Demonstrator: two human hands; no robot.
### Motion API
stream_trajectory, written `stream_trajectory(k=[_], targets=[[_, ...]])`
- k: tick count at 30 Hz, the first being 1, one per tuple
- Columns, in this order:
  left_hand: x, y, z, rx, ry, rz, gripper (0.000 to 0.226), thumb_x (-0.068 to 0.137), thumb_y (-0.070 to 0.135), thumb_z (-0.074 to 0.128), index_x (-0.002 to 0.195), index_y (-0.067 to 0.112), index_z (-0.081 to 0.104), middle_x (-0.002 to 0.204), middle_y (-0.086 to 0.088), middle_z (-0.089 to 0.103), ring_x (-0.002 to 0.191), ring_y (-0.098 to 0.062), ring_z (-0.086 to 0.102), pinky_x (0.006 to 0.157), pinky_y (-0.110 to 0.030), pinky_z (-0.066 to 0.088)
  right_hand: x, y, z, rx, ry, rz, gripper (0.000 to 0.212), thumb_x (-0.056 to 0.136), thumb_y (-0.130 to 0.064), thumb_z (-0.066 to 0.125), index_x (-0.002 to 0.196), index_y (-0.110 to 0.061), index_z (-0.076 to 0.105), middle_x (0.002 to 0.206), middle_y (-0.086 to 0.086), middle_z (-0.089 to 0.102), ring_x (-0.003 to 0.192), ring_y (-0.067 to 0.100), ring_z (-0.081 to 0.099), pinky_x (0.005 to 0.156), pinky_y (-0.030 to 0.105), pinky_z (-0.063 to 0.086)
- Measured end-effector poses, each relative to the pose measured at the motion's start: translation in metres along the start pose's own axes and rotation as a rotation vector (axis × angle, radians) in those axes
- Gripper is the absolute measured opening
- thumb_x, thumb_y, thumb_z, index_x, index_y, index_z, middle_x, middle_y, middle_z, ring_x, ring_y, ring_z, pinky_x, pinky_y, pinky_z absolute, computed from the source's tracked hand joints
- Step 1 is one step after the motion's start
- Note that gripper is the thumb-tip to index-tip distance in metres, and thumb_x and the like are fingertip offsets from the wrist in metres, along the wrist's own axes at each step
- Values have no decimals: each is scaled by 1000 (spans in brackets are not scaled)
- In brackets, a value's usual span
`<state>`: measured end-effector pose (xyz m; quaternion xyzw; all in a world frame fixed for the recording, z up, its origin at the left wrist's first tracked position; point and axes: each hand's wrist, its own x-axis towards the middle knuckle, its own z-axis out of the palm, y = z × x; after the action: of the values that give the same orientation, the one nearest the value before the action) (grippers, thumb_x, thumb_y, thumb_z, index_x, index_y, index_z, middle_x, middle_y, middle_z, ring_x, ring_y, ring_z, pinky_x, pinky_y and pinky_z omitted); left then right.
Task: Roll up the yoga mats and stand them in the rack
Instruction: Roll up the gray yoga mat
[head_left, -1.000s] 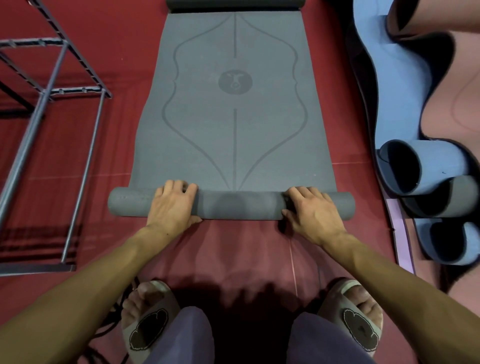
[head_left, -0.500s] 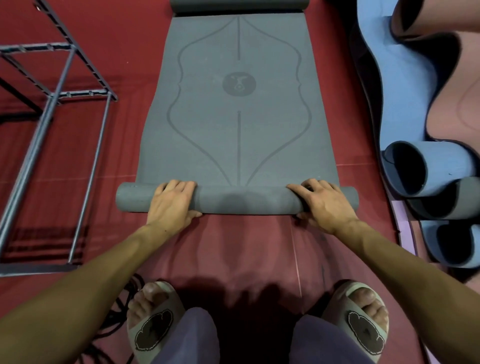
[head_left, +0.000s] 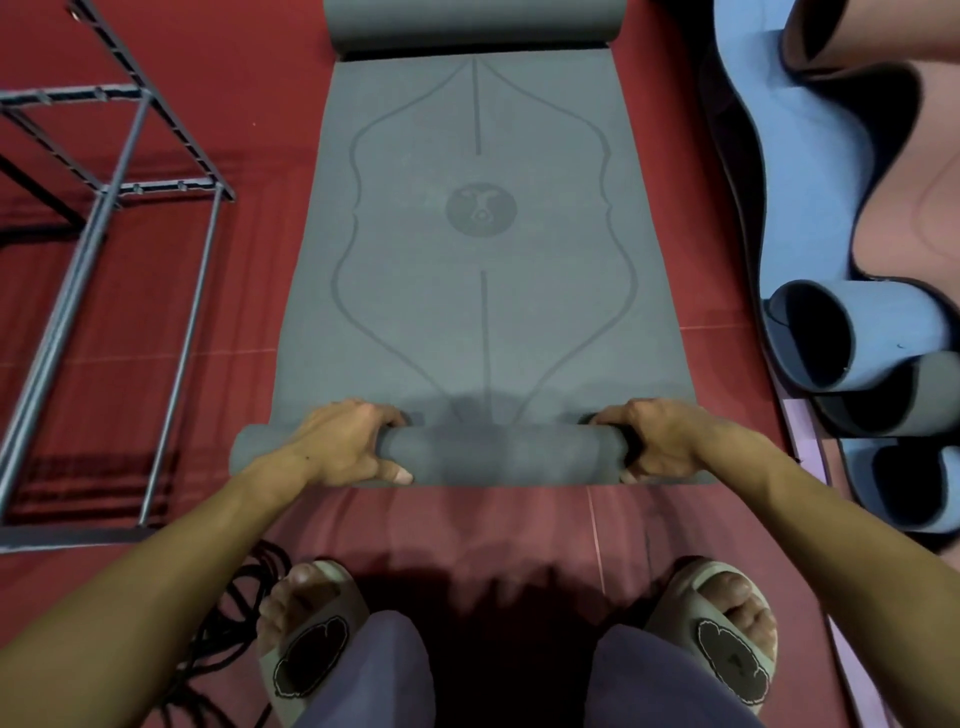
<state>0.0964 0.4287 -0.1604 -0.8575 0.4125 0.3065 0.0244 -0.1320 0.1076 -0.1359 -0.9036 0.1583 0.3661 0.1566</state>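
Note:
A grey yoga mat (head_left: 480, 312) with a printed line pattern lies on the red floor, stretching away from me. Its near end is wound into a roll (head_left: 498, 454) lying crosswise in front of my feet. My left hand (head_left: 348, 441) grips the roll left of centre, fingers curled over the top and thumb on the near side. My right hand (head_left: 657, 439) grips it near the right end in the same way. The mat's far end (head_left: 472, 23) curls up at the top edge. The metal rack (head_left: 111, 192) stands to the left.
Loosely curled blue, grey and pink mats (head_left: 857, 338) lie along the right side. A black cable (head_left: 228, 613) lies by my left foot. My sandalled feet (head_left: 717, 623) stand just behind the roll.
Both hands have wrapped further round the roll, fingers now over its far side. The roll has grown thicker and the view has come closer to the mat.

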Motion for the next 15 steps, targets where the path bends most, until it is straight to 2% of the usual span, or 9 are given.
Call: stream_trajectory(k=[2,3,4,6,9,13,15], targets=[[0,1,-3,-28,-56,-4,69,61,80,79,116,41,66,104,19,71,104,-17,68,90,-38,54,0,-4,0,-23,-62,21,81,75,-38,82,149,-45,48,129,-4,68,120,23,64,96,28,49],[1,2,-5,-29,-69,-10,67,62,78,80,117,41,67,104,19,71,104,-16,68,90,-38,53,0,-8,1,-84,-41,26,85,76,-42,80,152,-45,43,135,1,63,123,27,60,101,31,48],[3,4,-7,-15,-75,-13,67,64,77,81,119,42,66,107,20,70,107,-15,67,90,-38,52,-1,-13,2,-160,12,32,87,76,-45,78,153,-45,38,138,5,56,125,30,54,104,36,48],[6,9,-10,50,-93,-19,71,66,76,81,126,43,62,118,19,69,116,-16,64,88,-38,47,-7,-27,7,-235,151,10,80,80,-36,78,149,-32,38,133,9,45,123,33,48,101,41,48],[10,14,-13,97,-111,-38,77,69,75,81,135,43,57,130,15,64,125,-20,60,84,-38,40,-13,-53,19,-287,287,-51,61,83,-21,73,136,-17,43,127,8,45,118,31,50,93,44,54],[-1,17,-4,120,18,-38,83,73,72,79,146,48,48,130,9,50,129,-19,49,95,-41,45,-17,-56,32,-194,355,-35,77,73,-49,86,131,-19,45,125,4,44,115,28,47,84,43,53],[-10,19,6,78,121,-38,82,73,69,80,145,47,45,130,10,48,127,-18,48,98,-43,44,-18,-55,36,-172,397,-36,73,76,-44,85,133,-20,47,125,4,45,115,29,47,80,45,55]])
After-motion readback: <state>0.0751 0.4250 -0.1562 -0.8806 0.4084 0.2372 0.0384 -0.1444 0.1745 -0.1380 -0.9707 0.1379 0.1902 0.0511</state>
